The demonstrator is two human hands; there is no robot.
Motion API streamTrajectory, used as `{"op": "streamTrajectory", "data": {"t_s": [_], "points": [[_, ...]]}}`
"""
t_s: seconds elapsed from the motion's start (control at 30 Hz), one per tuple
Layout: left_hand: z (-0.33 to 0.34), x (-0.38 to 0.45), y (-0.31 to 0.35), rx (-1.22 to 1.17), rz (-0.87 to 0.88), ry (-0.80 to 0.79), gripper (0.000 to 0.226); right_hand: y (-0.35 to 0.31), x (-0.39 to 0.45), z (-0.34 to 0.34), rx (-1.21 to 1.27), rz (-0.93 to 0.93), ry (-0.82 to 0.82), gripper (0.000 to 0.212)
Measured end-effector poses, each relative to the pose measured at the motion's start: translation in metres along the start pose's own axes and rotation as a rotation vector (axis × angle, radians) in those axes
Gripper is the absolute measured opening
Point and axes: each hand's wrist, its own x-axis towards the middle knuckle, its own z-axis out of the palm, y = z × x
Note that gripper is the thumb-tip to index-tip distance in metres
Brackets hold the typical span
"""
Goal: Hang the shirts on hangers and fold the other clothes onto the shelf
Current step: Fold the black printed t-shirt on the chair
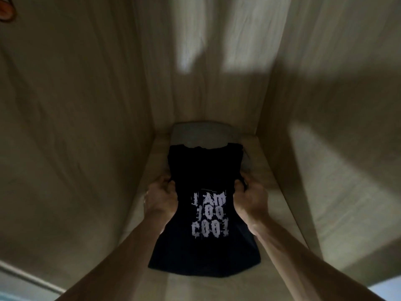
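A folded black T-shirt [205, 170] with pale lettering lies lengthwise on the wooden shelf [280, 205] inside a wardrobe. My left hand [160, 198] grips its left edge at mid-length, fingers curled into the cloth. My right hand [249, 198] grips the right edge at the same height. The shirt is pinched narrower between the two hands. Its far end overlaps a folded grey garment [199, 133] that lies at the back of the shelf.
Light wooden side walls [76, 127] rise close on the left and right, with a back panel [208, 61] behind. The shelf's front edge runs under the shirt's near hem. An orange-brown object [6, 9] shows at the top left corner.
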Motion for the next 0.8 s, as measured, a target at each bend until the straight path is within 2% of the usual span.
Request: {"op": "streamTrajectory", "data": {"t_s": [0.17,0.23,0.33,0.4,0.53,0.67,0.8], "points": [[0.003,0.005,-0.015,0.042,-0.037,-0.005,0.023,0.009,0.0,-0.002,-0.002,0.04,0.006,0.032],[0.004,0.004,-0.022,0.076,-0.066,-0.028,0.03,0.011,-0.003,-0.005,-0.028,0.071,0.001,0.03],[0.001,-0.009,-0.034,0.313,-0.117,-0.11,0.05,0.015,-0.018,-0.013,-0.181,0.178,-0.085,0.041],[-0.005,-0.029,-0.039,0.482,-0.102,-0.146,0.055,0.023,-0.035,-0.02,-0.296,0.223,-0.133,0.045],[-0.018,-0.068,-0.042,0.665,-0.04,-0.169,0.047,0.033,-0.064,-0.034,-0.478,0.213,-0.184,0.042],[-0.026,-0.08,-0.046,0.636,-0.031,-0.178,0.043,0.035,-0.078,-0.04,-0.524,0.202,-0.178,0.039],[-0.027,-0.093,-0.042,0.69,-0.031,-0.17,0.044,0.037,-0.09,-0.04,-0.662,0.111,-0.165,0.04]]}}
